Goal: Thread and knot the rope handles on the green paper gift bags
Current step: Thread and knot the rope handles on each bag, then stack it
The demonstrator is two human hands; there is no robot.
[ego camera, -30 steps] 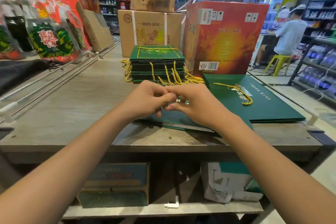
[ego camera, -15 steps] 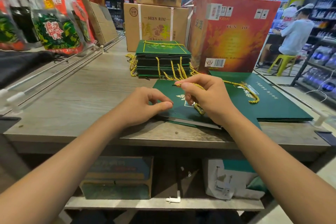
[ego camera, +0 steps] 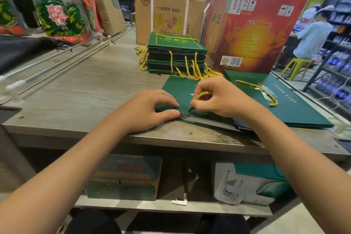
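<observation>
Snack packets (ego camera: 57,15): far left, hung above the desk (ego camera: 85,91), well apart from the work.
Rails (ego camera: 62,59): thin metal rods along the left of the desk, clear of both hands.
Left hand (ego camera: 150,109): fingers straight and flat, pressing down the near corner of the green gift bag (ego camera: 178,89); it grips nothing.
Green gift bag: lies flat at the near edge of the desk, between the two hands, on top of other flat bags.
Rope (ego camera: 202,94): yellow twisted cord, arched in a small loop under the right hand, its dark tip (ego camera: 190,109) at the bag's top edge.
Right hand (ego camera: 224,99): fingers curled, pinching the rope close to its tip.
Finished stack (ego camera: 176,53): folded green bags with yellow handles hanging out, behind the hands, just beside the cartons.
Cartons (ego camera: 167,15): brown and red boxes walling off the back of the desk.
Second pile (ego camera: 284,100): flat bags to the right, a loose cord lying on top.
Handling, judged: paper stiff but light, likely to slide or crease unless held flat; rope limp, best taken near its hard tip.
Edges and room, judged: the bag sits at the front edge and could slip off; open room lies to the left, little to the right or behind.
</observation>
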